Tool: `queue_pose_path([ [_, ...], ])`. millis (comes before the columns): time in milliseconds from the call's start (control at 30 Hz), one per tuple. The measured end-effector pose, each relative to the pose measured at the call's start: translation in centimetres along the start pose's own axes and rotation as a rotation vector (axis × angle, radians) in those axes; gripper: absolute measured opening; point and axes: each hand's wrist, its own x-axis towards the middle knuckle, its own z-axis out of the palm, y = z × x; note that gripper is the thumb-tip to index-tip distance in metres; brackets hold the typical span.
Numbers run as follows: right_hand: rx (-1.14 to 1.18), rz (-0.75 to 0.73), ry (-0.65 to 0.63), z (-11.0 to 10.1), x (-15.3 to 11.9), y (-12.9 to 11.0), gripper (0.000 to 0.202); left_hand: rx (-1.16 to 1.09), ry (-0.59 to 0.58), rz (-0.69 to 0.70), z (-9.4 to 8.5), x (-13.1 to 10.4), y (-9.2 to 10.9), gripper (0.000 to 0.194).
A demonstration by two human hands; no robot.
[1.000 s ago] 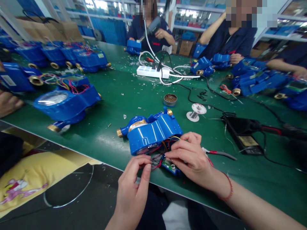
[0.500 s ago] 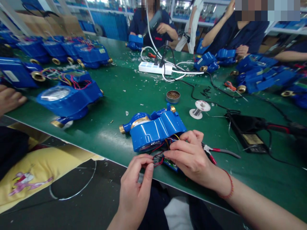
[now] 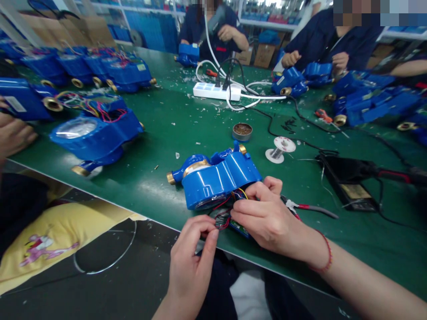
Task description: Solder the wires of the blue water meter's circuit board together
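Observation:
A blue water meter (image 3: 222, 175) with brass pipe ends lies tipped on its side at the near edge of the green table, its open side toward me. Thin coloured wires (image 3: 223, 218) run out of it to a small green circuit board (image 3: 239, 227). My left hand (image 3: 195, 251) pinches the red and black wires between thumb and fingers, left of the board. My right hand (image 3: 267, 218) is closed over the board's upper end, its fingertips beside the wire ends. The right thumb is hidden behind the fingers. Cutting pliers (image 3: 302, 207) lie just behind this hand.
A solder spool (image 3: 280, 150), a round tin (image 3: 242, 131) and a black soldering stand (image 3: 353, 186) lie beyond the meter. A white power strip (image 3: 216, 91) with cables is farther back. More blue meters (image 3: 96, 129) stand left and right. A neighbour's hand (image 3: 15, 133) is at left; co-workers sit opposite.
Both my hands stay at the wires and board, with only slight finger shifts. The view has moved a little. Opposite, a co-worker's raised hand has come down to a meter.

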Motion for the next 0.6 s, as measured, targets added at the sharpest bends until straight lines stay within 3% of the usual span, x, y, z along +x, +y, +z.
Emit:
queue_pose_path([
  [600,-0.100,0.074,0.080,-0.93,-0.57,-0.08,0.018,0.095,0.033,0.014,-0.24,-0.57,-0.15,0.018],
])
